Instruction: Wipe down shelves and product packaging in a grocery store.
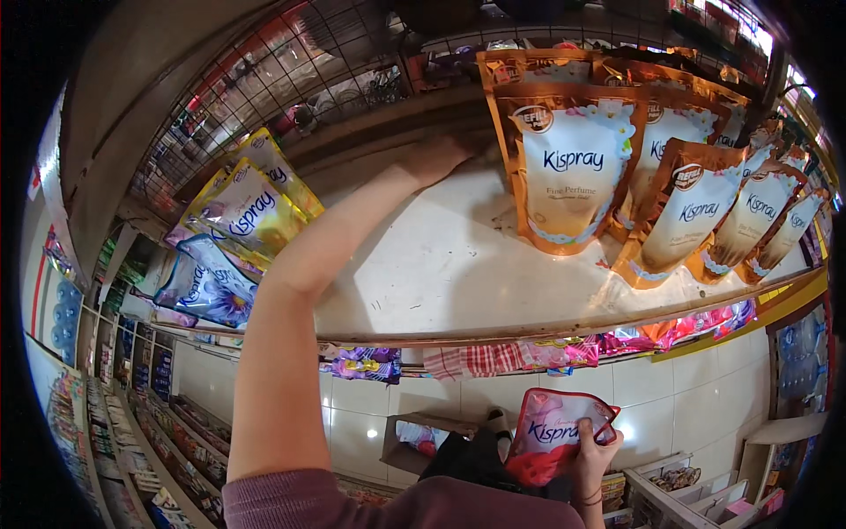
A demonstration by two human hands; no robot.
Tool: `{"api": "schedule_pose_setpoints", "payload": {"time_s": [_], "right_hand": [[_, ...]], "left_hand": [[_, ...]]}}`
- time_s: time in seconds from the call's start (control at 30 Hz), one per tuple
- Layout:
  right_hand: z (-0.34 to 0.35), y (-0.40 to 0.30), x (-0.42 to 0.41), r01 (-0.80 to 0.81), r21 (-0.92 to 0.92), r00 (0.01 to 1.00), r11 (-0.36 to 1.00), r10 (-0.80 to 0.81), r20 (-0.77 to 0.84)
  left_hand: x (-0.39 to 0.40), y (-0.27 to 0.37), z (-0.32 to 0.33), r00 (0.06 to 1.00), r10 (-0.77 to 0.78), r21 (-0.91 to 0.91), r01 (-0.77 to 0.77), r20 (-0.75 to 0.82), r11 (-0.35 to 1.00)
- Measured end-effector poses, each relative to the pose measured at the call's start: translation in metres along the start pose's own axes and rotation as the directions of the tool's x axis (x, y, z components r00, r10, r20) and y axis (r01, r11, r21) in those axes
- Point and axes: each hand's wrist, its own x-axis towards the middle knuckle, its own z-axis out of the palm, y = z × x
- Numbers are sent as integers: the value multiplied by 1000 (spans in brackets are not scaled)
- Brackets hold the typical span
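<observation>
My left hand [444, 160] reaches to the back of a white shelf [410, 264], beside a row of orange Kispray refill pouches [572, 172] standing upright; its fingertips are in shadow near the rearmost pouches, so its grip is hidden. Low in front of me, my right hand [591, 449] holds a red-edged Kispray pouch [545, 430] by its side, thumb on the front. Left of my forearm, yellow Kispray pouches [248, 205] and blue ones [215, 281] lean and overlap on the same shelf.
A dark wire grid [264, 73] stands behind the shelf. Colourful packs [360, 364] and a checked red cloth [489, 360] show below its front edge. On the tiled floor an open cardboard box [413, 443] holds more pouches. Stocked shelves [139, 443] line the left side.
</observation>
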Motion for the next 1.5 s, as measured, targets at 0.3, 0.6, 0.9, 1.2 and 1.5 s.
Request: {"api": "schedule_pose_setpoints", "payload": {"time_s": [0.3, 0.6, 0.9, 1.2, 1.5], "right_hand": [[8, 11, 6, 130, 45, 978, 991, -120, -168], [-1, 7, 15, 136, 33, 982, 990, -139, 125], [4, 6, 11, 118, -6, 978, 993, -115, 172], [-3, 12, 9, 114, 114, 993, 987, -111, -30], [-61, -14, 16, 207, 162, 974, 965, -188, -128]], "left_hand": [[-70, -23, -34, 693, -630, 490, 437, 351, 754], [-115, 72, -81, 600, -666, 266, 621, 444, 737], [-122, 72, -71, 711, -663, 170, 642, 235, 748], [-168, 138, -129, 923, -306, -233, 359, 233, 904], [-164, 221, -184, 890, -430, -638, 420, 151, 645]]}}
